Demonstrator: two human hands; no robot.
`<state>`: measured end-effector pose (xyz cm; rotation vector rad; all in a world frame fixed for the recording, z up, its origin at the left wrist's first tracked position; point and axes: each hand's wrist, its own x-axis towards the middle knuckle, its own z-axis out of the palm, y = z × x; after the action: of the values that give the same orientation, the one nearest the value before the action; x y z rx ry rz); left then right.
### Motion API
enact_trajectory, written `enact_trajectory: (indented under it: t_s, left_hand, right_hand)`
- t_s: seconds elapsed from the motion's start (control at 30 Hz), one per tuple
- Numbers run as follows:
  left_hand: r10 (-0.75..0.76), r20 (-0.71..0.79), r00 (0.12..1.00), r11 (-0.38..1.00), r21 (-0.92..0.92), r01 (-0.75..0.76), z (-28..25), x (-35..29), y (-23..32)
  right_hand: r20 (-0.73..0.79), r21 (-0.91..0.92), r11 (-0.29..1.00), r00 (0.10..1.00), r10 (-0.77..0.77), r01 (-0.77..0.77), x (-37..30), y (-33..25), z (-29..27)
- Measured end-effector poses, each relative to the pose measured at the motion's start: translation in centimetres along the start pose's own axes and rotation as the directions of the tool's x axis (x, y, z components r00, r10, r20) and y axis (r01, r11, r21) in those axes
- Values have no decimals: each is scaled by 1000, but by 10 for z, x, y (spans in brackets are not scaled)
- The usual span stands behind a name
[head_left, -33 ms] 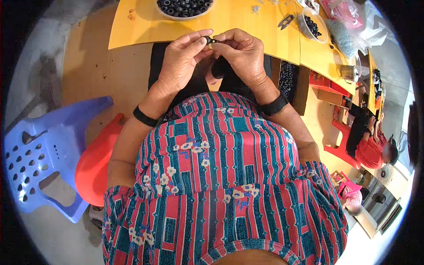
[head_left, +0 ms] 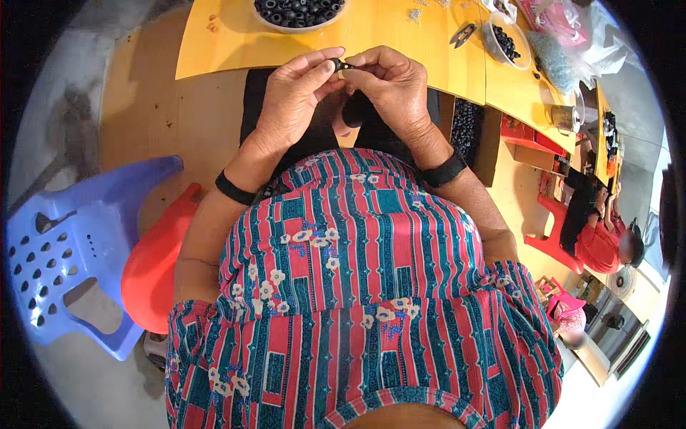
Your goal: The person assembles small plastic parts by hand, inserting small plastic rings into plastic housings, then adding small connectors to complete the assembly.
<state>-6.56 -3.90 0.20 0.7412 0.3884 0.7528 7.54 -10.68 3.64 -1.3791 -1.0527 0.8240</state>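
Observation:
Just past the near edge of the yellow table (head_left: 400, 43), my two hands meet over a small black round piece (head_left: 336, 65). It is pinched between the thumb and fingertips of my left hand (head_left: 294, 96). My right hand (head_left: 391, 86) is closed at the piece's right side, thumb against bent forefinger, on a thin dark end that appears joined to it. Fingers hide most of the detail. Beyond the hands stands a bowl (head_left: 300, 30) full of black rings.
Thread snips (head_left: 463, 36) lie right of the bowl. Further right are a clear tub (head_left: 526, 56) of small black pieces, a plastic bag (head_left: 552, 63) and a metal cup (head_left: 565, 118). A blue chair (head_left: 114, 243) and red stool (head_left: 153, 272) stand left; another person (head_left: 599, 247) sits far right.

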Motion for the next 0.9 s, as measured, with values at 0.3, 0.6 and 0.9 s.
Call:
enact_trajectory:
  t_s: [0.3,0.6,0.9]
  left_hand:
    - [-15,-1,1000,999,-38,15,-1,1,-1]
    - [-2,-18,1000,1000,-7,1,2,0,0]
    - [13,-31,999,993,117,-9,2,0,1]
  right_hand:
    - [-14,-2,1000,1000,18,-18,-1,1,-2]
    - [-11,-12,1000,1000,26,-26,-1,0,-2]
    - [1,-21,1000,1000,6,-6,-1,4,-3]
